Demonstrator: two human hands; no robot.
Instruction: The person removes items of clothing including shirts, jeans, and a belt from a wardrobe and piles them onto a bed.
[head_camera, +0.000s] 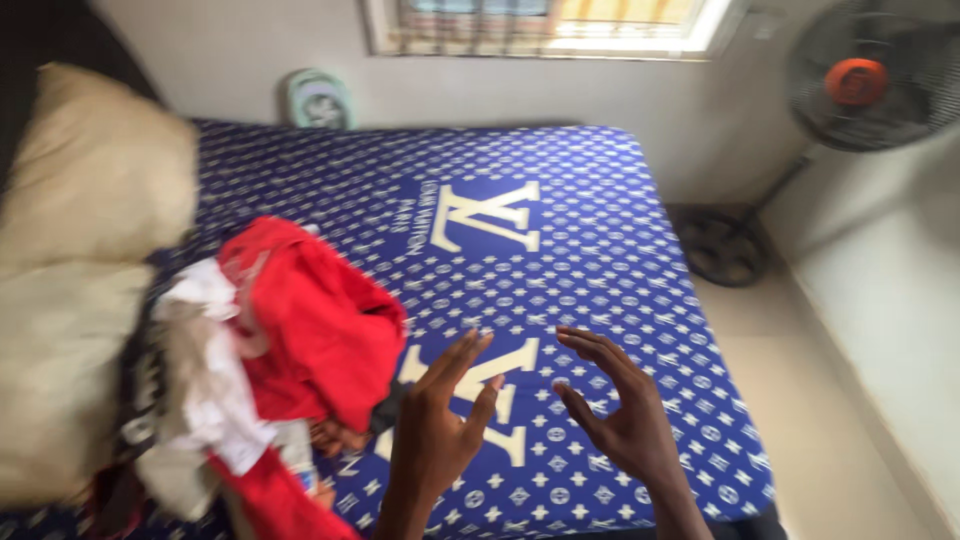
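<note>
Neither grip has anything in it right now: the left hand (435, 425) and right hand (625, 410) both hover over the bed with fingers spread wide and slightly curled, palms roughly facing each other, touching nothing. Closest to the left hand is the messy heap of clothes (250, 380), with a crumpled red fabric garment (320, 330) on top and a white cloth piece (205, 390) tangled in beside it; something dark peeks out underneath, can't tell what. All of it sits on the left part of the blue bedsheet with the white repeating pattern (600, 250). Judging by that, nothing looks sorted or folded yet; the pile is one jumble and the rest of the sheet has no laid-out garment on it. Two cream pillows (90, 170) are stacked at the far left, a standing fan (865, 80) is by the wall on the right, and a small pale green fan (318, 100) sits past the bed.
</note>
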